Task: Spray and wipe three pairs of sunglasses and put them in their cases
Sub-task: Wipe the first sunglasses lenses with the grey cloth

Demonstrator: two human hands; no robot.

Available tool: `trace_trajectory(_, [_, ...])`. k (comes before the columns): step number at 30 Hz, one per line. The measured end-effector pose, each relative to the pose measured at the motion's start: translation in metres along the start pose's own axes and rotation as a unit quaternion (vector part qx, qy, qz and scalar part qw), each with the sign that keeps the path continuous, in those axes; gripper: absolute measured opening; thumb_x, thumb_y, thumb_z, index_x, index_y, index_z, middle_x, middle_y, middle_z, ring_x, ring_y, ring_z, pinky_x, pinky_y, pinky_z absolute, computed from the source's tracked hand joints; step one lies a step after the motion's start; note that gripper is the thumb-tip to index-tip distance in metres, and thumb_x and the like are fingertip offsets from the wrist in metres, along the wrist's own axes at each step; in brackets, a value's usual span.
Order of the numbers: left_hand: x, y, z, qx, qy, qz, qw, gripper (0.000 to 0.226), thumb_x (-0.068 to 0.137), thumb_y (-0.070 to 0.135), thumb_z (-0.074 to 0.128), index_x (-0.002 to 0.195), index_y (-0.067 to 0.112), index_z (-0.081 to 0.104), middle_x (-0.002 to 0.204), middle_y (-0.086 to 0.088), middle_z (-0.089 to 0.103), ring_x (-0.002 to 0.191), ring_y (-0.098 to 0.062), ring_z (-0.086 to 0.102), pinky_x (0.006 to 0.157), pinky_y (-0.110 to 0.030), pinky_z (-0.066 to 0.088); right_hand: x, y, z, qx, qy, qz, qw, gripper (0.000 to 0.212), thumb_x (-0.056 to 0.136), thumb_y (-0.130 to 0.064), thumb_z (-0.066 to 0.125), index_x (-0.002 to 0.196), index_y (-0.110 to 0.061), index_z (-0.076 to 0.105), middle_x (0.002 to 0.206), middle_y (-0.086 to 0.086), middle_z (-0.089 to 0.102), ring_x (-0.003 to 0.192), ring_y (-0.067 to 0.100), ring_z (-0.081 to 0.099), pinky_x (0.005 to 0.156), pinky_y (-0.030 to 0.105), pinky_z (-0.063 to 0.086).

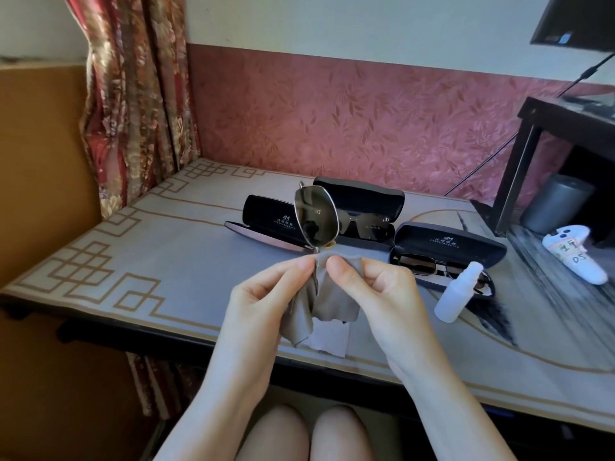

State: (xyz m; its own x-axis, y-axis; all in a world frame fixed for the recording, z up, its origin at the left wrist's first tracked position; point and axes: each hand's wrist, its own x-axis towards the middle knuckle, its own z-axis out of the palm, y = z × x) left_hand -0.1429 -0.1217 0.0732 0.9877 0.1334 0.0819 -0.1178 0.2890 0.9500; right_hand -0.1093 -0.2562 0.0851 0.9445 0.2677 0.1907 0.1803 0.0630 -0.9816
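Metal-framed sunglasses (316, 217) stand on end above my hands, one dark lens up. The lower lens is wrapped in a grey cloth (324, 301). My left hand (266, 297) and my right hand (376, 287) pinch the cloth around that lens, thumbs nearly touching. Behind them lie three open black cases: an empty one (266, 214) at left, a middle one (366, 197) holding black sunglasses (366, 224), and a right one (449, 244) holding thin-framed sunglasses (419, 264). A white spray bottle (457, 292) stands in front of the right case.
A white game controller (575, 257) with handwriting lies at the right. A dark stand (532, 161) with a grey cylinder (555, 201) under it is at the back right. The patterned table (116, 261) ends at a dark front edge near my knees.
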Motion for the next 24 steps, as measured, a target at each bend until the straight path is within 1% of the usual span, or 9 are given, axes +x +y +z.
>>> trace_trajectory(3, [0.000,-0.001,-0.001,0.026,0.007,0.003,1.000,0.026,0.079,0.034,0.063,0.094,0.020,0.078,0.098,-0.024,0.070,0.091,-0.030,0.066,0.088,-0.042,0.052,0.000,0.005,-0.001,-0.058,0.020,-0.009,0.998,0.034,0.089,-0.041,0.062,0.073,-0.013,0.074,0.070,0.029,0.062,0.065,0.018,0.050,0.063,0.030,0.037])
trace_trajectory(4, [0.000,-0.001,-0.001,0.028,0.007,0.004,1.000,0.028,0.080,0.036,0.063,0.096,0.018,0.077,0.097,-0.033,0.065,0.084,-0.035,0.060,0.085,-0.046,0.050,0.000,0.006,0.000,-0.065,0.017,-0.006,0.998,0.036,0.090,-0.043,0.061,0.074,-0.012,0.073,0.074,0.033,0.060,0.066,0.019,0.049,0.063,0.032,0.036])
trace_trajectory(7, [0.000,0.002,-0.001,0.029,0.008,0.014,0.999,0.030,0.082,0.037,0.063,0.098,0.015,0.075,0.087,-0.045,0.051,0.080,-0.027,0.043,0.072,-0.042,0.035,0.000,0.006,0.001,-0.048,0.000,0.003,0.999,0.033,0.091,-0.033,0.058,0.077,-0.005,0.070,0.068,0.017,0.067,0.065,0.015,0.059,0.063,0.022,0.046])
trace_trajectory(12, [0.000,0.008,0.002,0.065,0.013,0.036,0.997,0.025,0.081,0.037,0.060,0.091,0.021,0.078,0.079,-0.041,0.052,0.058,-0.023,0.035,0.049,-0.027,0.031,0.002,0.003,0.002,0.033,-0.011,0.034,0.999,0.011,0.083,-0.007,0.068,0.091,-0.002,0.072,0.065,0.006,0.067,0.058,0.015,0.060,0.056,0.020,0.050])
trace_trajectory(14, [0.001,0.008,0.003,0.073,0.000,0.044,0.996,0.025,0.082,0.038,0.059,0.091,0.023,0.078,0.086,-0.037,0.060,0.066,-0.025,0.046,0.058,-0.031,0.037,0.003,0.003,0.003,0.040,0.004,0.041,0.998,0.019,0.074,-0.010,0.074,0.091,-0.002,0.073,0.069,0.008,0.070,0.060,0.016,0.063,0.054,0.021,0.051])
trace_trajectory(17, [0.003,0.005,0.001,0.078,0.000,0.048,0.996,0.026,0.081,0.039,0.058,0.090,0.025,0.078,0.087,-0.016,0.072,0.077,-0.031,0.062,0.067,-0.034,0.044,0.004,0.003,0.003,0.038,0.021,0.032,0.999,0.032,0.066,-0.022,0.074,0.091,-0.002,0.073,0.070,0.008,0.072,0.061,0.017,0.064,0.056,0.025,0.052])
trace_trajectory(20, [0.004,0.004,0.000,0.080,-0.004,0.047,0.996,0.027,0.081,0.039,0.058,0.091,0.024,0.077,0.090,-0.017,0.072,0.083,-0.037,0.063,0.072,-0.040,0.044,0.005,0.005,0.004,0.019,0.035,0.008,0.999,0.027,0.070,-0.028,0.071,0.088,-0.008,0.076,0.072,0.008,0.073,0.064,0.014,0.065,0.059,0.023,0.052])
trace_trajectory(22, [0.005,0.003,0.000,0.078,-0.005,0.049,0.996,0.029,0.080,0.038,0.059,0.093,0.020,0.077,0.091,-0.013,0.073,0.087,-0.028,0.067,0.074,-0.038,0.048,0.006,0.006,0.004,0.002,0.045,-0.011,0.999,0.025,0.076,-0.034,0.066,0.084,-0.014,0.077,0.072,0.010,0.071,0.067,0.013,0.061,0.062,0.024,0.048])
trace_trajectory(24, [0.005,0.004,0.001,0.078,-0.003,0.051,0.996,0.031,0.078,0.037,0.060,0.094,0.017,0.076,0.089,-0.010,0.074,0.084,-0.018,0.067,0.071,-0.030,0.050,0.006,0.006,0.004,-0.010,0.049,-0.022,0.999,0.033,0.081,-0.038,0.060,0.085,-0.009,0.077,0.077,0.018,0.071,0.071,0.016,0.061,0.066,0.025,0.048])
